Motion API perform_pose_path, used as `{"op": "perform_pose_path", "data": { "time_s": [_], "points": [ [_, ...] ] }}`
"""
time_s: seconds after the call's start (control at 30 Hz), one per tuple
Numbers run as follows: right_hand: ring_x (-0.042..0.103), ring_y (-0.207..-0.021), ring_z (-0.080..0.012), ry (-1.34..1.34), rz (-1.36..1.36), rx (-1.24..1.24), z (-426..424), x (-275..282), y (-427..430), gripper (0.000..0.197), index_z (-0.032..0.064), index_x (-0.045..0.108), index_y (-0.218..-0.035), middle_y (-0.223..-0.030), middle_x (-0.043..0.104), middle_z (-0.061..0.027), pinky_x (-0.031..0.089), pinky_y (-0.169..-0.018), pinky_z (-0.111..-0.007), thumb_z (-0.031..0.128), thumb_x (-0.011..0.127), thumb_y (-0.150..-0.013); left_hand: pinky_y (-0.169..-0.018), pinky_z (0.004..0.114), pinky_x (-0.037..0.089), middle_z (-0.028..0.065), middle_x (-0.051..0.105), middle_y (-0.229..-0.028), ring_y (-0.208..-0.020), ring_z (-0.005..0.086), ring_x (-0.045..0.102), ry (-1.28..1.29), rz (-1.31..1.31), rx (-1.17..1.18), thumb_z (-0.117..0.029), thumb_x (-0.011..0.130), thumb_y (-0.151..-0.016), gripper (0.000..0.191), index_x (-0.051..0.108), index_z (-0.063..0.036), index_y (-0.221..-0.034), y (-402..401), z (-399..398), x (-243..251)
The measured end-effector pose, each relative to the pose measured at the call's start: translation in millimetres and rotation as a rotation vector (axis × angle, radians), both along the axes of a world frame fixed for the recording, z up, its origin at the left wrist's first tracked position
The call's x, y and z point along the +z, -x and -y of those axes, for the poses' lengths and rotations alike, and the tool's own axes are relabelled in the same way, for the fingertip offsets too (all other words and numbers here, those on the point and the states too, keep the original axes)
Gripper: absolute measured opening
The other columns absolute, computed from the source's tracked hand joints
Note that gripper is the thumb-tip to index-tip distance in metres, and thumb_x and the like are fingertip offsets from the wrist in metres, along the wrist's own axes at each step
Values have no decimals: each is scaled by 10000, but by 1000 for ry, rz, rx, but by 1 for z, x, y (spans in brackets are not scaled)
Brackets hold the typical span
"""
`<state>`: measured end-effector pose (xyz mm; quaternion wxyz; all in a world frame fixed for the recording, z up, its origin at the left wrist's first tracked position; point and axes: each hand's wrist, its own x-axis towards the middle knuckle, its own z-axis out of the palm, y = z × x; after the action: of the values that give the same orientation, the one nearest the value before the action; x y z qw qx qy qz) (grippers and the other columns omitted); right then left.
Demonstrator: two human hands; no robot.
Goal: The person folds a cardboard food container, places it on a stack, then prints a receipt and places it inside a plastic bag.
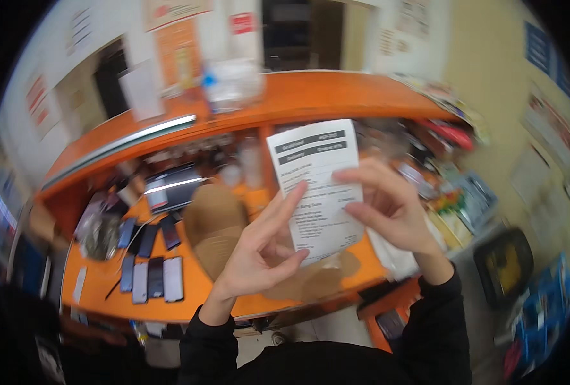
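Over the orange counter (246,307), a printed paper receipt (321,231) is held up between my hands. My left hand (265,250) grips its left edge, with the fingers behind or along it and the thumb near the lower part. At the right edge, my right hand (393,207) has its thumb and index finger on or just over the front of the paper; whether they pinch it is blurred. Beneath and behind the receipt lie brown cardboard-like pieces (216,211) on the counter.
Several mobile phones (173,279) lie at the left, near a dark tablet-like device (172,190) with a cable. A wrapped plastic bundle (236,84) stands on the upper ledge. Bags and packets (467,197) crowd the right. Another person's arm (92,332) shows at the lower left.
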<state>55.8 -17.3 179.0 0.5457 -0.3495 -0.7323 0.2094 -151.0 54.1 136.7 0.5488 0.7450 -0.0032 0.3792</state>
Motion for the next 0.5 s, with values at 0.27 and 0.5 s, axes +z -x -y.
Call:
{"op": "perform_pose_path", "data": {
  "time_s": [0.27, 0.5],
  "points": [
    [541, -966, -139, 292, -345, -709, 233, -97, -83, 306, -4, 600, -1106, -1062, 518, -86, 448, -780, -247, -96, 575, -815, -856, 245, 502, 111, 123, -1502, -1309, 226, 316, 113, -126, -545, 192, 481, -741, 798, 204, -72, -1441, -194, 114, -26],
    [574, -879, -115, 235, -513, -1360, 413, -173, -113, 267, 19, 618, -1066, -1063, 518, -74, 482, -690, -222, -79, 584, -820, -838, 265, 520, 109, 117, -1504, -1271, 232, 379, 218, -335, -1042, 175, 495, -763, 776, 205, -75, -1439, -353, 283, -90]
  ]
}}
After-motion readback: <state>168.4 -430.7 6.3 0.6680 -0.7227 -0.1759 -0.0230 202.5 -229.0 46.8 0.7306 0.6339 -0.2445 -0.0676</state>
